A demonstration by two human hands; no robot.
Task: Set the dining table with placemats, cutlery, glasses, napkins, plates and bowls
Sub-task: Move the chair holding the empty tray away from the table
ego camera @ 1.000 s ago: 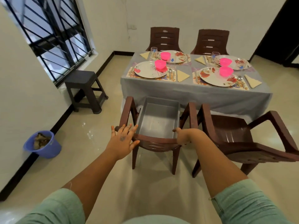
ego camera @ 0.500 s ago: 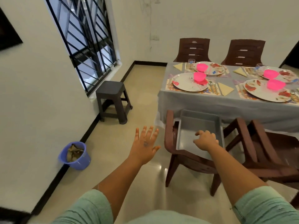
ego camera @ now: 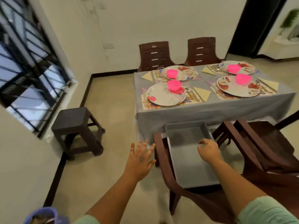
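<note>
Four places look fully laid on the bench [ego camera: 210, 109]: plates, pink bowls, napkins. The left hand [ego camera: 139, 160] hangs with fingers spread, holding nothing; the right hand [ego camera: 209, 151], loosely curled and holding nothing, hovers over the empty grey tray [ego camera: 191, 168] on the near chair [ego camera: 163, 160]. Best grip both tray rims evenly before lifting it.

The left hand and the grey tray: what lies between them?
In the head view, the brown chair's armrest lies between the left hand and the grey tray.

Tray [ego camera: 191, 160] on chair [ego camera: 163, 159] before table [ego camera: 210, 110] (stool [ego camera: 72, 125] left).
</note>
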